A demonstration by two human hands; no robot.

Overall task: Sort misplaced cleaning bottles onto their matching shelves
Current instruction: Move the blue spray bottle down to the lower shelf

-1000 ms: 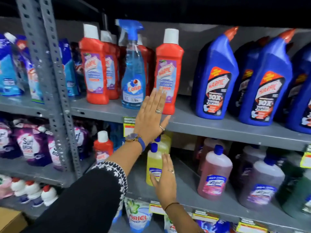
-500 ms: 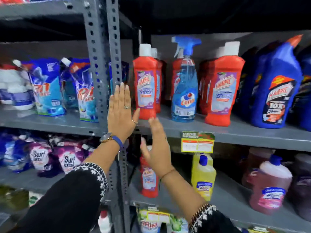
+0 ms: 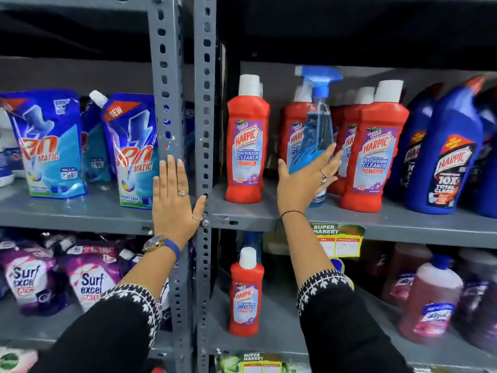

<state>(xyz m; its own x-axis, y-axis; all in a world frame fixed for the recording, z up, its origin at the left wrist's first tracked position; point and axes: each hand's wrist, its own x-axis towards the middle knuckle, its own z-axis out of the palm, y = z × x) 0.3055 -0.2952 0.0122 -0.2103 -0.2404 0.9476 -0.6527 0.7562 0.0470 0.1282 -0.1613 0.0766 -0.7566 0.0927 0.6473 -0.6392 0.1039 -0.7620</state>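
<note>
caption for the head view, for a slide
Right hand reaches the blue spray bottle among red Harpic bottles; left hand rests against the shelf upright.

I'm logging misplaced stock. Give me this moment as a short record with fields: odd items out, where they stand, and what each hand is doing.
misplaced 1: blue spray bottle, upper shelf, among red bathroom cleaner bottles
misplaced 2: lone red bottle, lower shelf
right hand: open, reaching the spray bottle, grip not closed
left hand: open, flat against the shelf post
</note>
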